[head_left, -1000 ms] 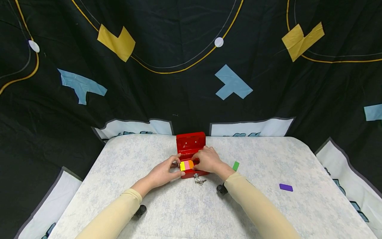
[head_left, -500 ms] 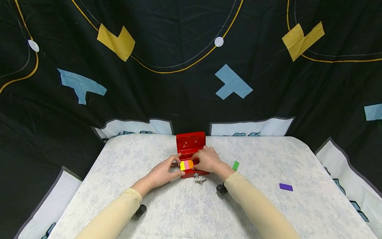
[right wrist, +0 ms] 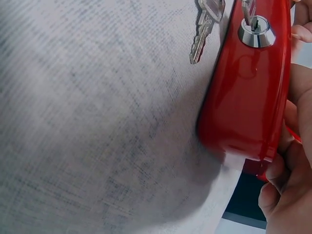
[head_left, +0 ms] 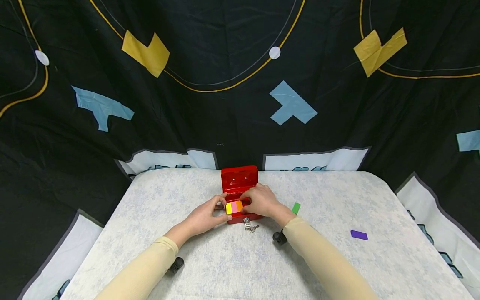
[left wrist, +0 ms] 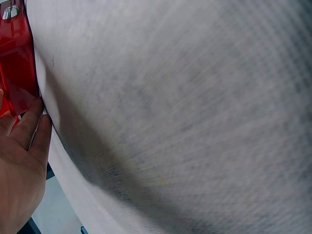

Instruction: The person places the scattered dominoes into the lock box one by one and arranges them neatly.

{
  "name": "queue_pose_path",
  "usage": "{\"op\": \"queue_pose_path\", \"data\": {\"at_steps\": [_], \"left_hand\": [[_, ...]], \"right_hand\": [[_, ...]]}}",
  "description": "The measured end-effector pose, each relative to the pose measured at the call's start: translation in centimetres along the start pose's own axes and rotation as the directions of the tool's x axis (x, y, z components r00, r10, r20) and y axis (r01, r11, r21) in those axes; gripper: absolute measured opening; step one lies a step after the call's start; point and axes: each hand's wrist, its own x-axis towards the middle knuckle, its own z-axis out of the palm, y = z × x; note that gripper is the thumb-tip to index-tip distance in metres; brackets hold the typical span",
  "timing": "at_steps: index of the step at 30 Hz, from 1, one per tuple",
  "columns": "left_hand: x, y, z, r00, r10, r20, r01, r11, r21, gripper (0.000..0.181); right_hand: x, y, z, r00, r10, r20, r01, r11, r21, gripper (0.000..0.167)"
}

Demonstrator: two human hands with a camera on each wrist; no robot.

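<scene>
A small red metal cash box (head_left: 240, 177) stands with its lid raised at the far middle of the table. Yellow, pink and orange blocks lie side by side inside: the yellow block (head_left: 229, 208) at the left, the pink block (head_left: 234, 207) between, the orange block (head_left: 240, 206) at the right. My left hand (head_left: 204, 214) holds the box's left end, thumb at the front rim, outer fingers along the end wall in the left wrist view. My right hand (head_left: 262, 201) reaches over the right end and pinches the orange block between thumb and forefinger; its other fingers curl by the end wall.
Keys (right wrist: 207, 29) hang at the lock (right wrist: 257, 33) on the box's front. A green block (head_left: 296, 208) lies beyond the right wrist, a purple block (head_left: 359, 235) farther right. The patterned cloth (head_left: 210, 266) covers the table; a black curtain (head_left: 240, 125) hangs behind.
</scene>
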Motion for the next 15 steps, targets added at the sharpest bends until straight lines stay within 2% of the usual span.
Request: {"op": "queue_pose_path", "data": {"at_steps": [15], "left_hand": [[-0.14,0.43,-0.09,1.000,-0.013,-0.006,0.013,1.000,-0.001,0.042]], "right_hand": [[-0.93,0.62,-0.74,0.994,0.002,-0.107,0.006,0.997,0.075,0.035]]}}
